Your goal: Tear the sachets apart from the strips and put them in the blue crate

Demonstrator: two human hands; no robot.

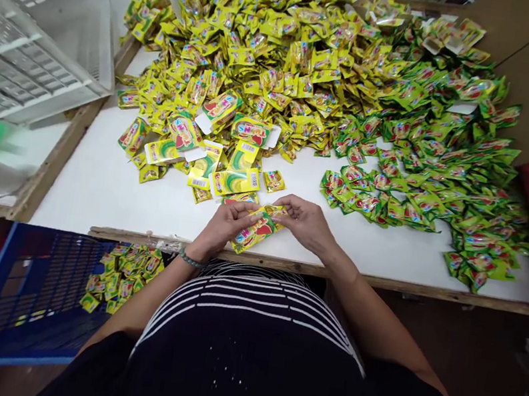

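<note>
Left hand point(229, 220): grasps yellow carton point(262, 230) by its left side;
Right hand point(309, 224): pinches its upper-right end;
Worktop point(81, 184): yellow sachets point(275, 41) heaped, green sachets point(395, 203) rightward

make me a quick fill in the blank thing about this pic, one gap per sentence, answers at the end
1. The left hand and right hand both hold the same mainly ____ carton.
2. In the picture, the green packets lie mostly to the ____ of the yellow packets.
3. The basket below the near edge of the table is ____.
4. The bracelet is on the ____ wrist.

Missing words: yellow; right; blue; left.
</note>
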